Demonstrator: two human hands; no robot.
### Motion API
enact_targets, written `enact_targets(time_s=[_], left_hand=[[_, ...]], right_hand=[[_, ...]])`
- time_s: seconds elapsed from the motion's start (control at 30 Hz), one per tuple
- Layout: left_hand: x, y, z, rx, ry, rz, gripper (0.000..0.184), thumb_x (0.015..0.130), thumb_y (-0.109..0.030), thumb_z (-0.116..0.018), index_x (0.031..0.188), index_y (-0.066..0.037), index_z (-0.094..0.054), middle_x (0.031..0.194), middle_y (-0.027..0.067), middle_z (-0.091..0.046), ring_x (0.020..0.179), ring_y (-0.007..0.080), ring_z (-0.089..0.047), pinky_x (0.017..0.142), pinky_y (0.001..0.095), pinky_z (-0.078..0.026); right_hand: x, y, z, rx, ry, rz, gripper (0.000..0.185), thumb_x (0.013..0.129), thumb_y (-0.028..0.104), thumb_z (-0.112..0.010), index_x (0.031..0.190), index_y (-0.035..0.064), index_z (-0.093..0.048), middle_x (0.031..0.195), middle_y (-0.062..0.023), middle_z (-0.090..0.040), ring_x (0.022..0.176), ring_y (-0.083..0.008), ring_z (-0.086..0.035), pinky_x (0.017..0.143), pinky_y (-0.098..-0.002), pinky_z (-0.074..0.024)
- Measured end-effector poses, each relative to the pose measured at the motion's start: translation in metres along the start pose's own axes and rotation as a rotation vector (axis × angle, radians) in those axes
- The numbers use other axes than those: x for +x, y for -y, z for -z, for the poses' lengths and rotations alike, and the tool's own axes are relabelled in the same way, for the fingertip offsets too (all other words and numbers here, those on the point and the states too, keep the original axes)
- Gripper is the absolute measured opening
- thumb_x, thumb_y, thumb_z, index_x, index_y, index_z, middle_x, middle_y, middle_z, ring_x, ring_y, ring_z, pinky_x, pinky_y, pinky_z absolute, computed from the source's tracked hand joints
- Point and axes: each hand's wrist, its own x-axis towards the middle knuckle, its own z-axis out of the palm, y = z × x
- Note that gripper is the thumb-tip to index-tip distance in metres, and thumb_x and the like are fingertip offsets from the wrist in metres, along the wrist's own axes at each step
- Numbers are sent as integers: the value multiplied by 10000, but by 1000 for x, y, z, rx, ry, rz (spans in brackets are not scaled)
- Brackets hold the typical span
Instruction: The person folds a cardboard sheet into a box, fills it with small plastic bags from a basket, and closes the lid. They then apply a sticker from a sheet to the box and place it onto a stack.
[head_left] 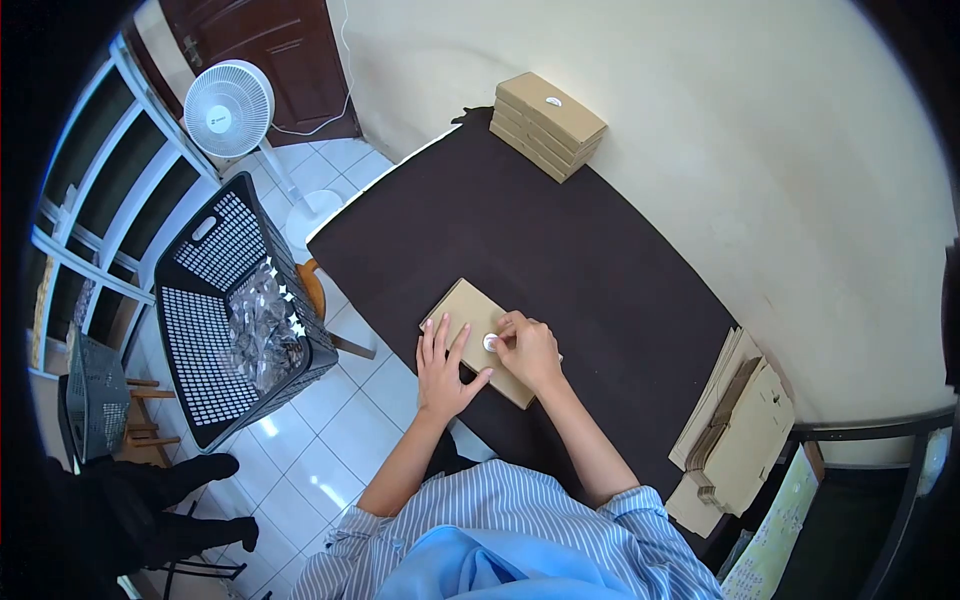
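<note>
While left hand (443,382) lies on box (481,313), right hand (529,352) touches sticker (490,343).

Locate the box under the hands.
In the head view, the box lies just below centre, on the near side of the dark tabletop, left hand resting on it, right hand at its white sticker.

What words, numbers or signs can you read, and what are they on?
Nothing can be read:
Badge on the fan: too small.
Round sticker on the near box: too small.
Sticker on the stacked boxes: too small.
Patterned sheet, lower right: too blurred to tell.
</note>
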Motion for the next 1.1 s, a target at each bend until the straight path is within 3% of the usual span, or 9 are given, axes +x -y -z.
enact_targets(time_s=[0.13,0.23,0.3,0.93,1.1], left_hand=[[0,0,0,9,8,3,757,711,-485,-655,1346,-152,-414,1454,147,-250,1353,378,-161,1057,517,-179],[1,-1,2,-1,6,8,755,710,-484,-657,1344,-151,-417,1452,145,-254,1352,375,-165,1056,515,-184],[1,-2,2,-1,13,12,753,709,-482,-658,1342,-151,-420,1452,143,-254,1351,375,-168,1055,513,-188],[0,0,-2,10,-7,-11,754,721,-503,-642,1342,-137,-420,1453,154,-255,1349,381,-170,1050,528,-173],[-2,-2,-1,81,-13,-22,711,746,-500,-626,1330,-142,-435,1450,148,-262,1352,361,-177,1057,546,-125]], right_hand=[[-4,-2,-7,96,-53,-94,215,688,138,-688,868,40,-623,690,-70,-666,772,-248,-631,735,-382,-471],[-10,-7,-14,-22,-125,-96,221,676,170,-700,850,47,-642,687,-54,-669,779,-223,-606,787,-367,-399],[-11,-10,-17,140,-138,-225,233,667,193,-708,849,57,-655,683,-39,-671,790,-201,-579,816,-347,-333],[-13,-3,-20,67,-220,-260,207,641,228,-719,772,76,-669,655,-14,-660,784,-190,-577,796,-341,-322],[-15,-1,-22,50,-272,-230,171,650,219,-707,750,84,-670,639,-14,-655,770,-195,-575,787,-341,-322]])
